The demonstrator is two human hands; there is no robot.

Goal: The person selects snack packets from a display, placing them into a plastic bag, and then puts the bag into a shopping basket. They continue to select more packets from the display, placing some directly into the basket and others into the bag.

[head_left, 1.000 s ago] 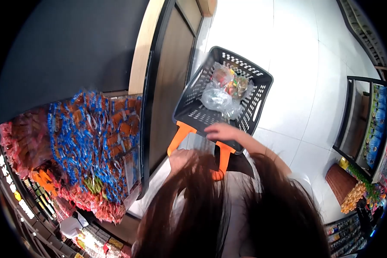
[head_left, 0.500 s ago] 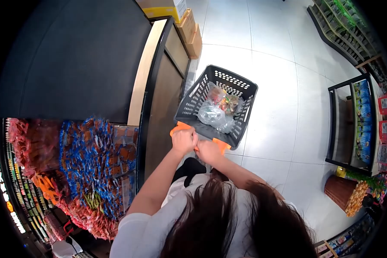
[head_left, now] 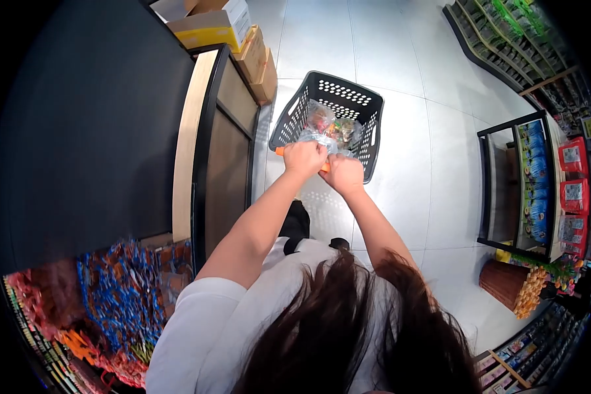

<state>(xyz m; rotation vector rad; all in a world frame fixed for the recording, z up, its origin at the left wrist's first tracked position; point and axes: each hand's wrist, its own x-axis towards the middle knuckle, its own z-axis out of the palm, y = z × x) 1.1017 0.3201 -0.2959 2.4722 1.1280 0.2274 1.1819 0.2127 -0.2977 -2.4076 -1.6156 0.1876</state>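
Observation:
A black shopping basket (head_left: pixel 296 125) with perforated walls is in front of me, over the pale floor. My left hand (head_left: pixel 303 158) wraps round its orange handle (head_left: pixel 280 151). My right hand (head_left: pixel 345 173) grips the same handle just to the right, the two fists close side by side. Both arms stretch forward, and the handle overlaps the basket's near side in this view. Inside lie clear plastic bags (head_left: pixel 340 130) with reddish, yellow and green contents. My hands partly cover the bags and the near rim.
On my left runs a long dark counter (head_left: pixel 111 131) with a pale wooden edge. Cardboard boxes (head_left: pixel 259 65) stand beyond it, and packaged snacks (head_left: pixel 121 289) are heaped nearer. To my right are a shelf of blue packets (head_left: pixel 535 180) and a brown basket (head_left: pixel 502 284).
Both hands have moved forward with the handle, my arms now straighter. The basket sits farther from my body. Counter and snack heap have shifted left and down in view.

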